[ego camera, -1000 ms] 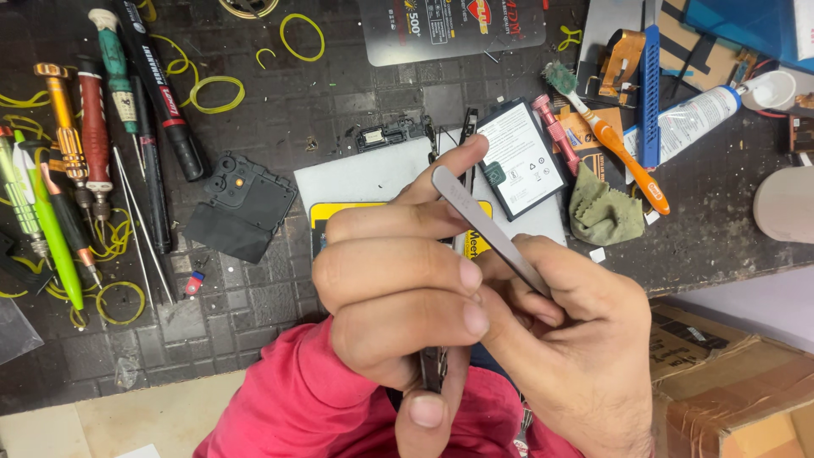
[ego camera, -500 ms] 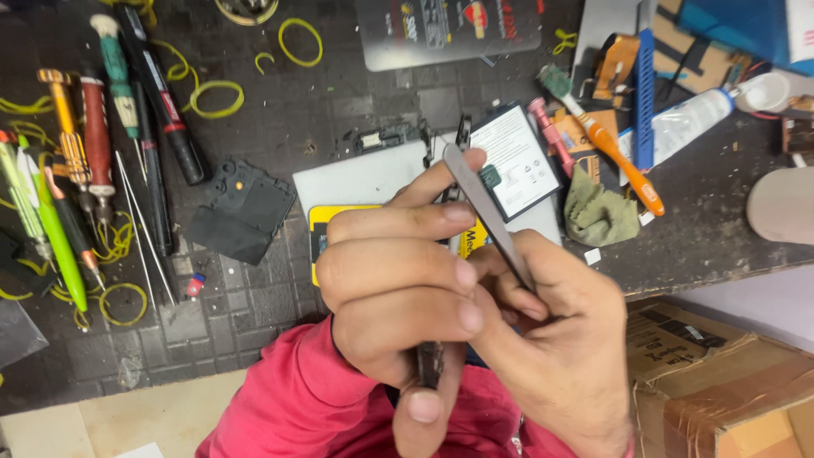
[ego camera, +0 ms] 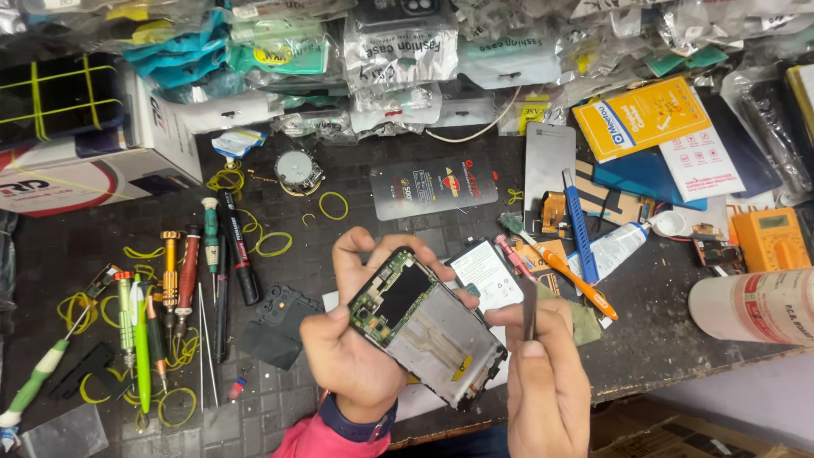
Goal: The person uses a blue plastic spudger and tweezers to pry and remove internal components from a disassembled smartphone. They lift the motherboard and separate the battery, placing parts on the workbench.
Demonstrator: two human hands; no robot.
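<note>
You've lifted the opened phone chassis with exposed green circuit board (ego camera: pixel 428 326) clear of your overlapping hands; your left hand (ego camera: pixel 356 352) grip now pinches its edges, while your right hand (ego camera: pixel 543 373) grip presses slim metal tweezers (ego camera: pixel 529 309) just beside it, above the dark surface (ego camera: pixel 110 399).

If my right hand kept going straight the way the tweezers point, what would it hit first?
Probably the white phone battery lying on the mat just beyond the tweezers held in the right hand; depth is unclear from this view.
</note>
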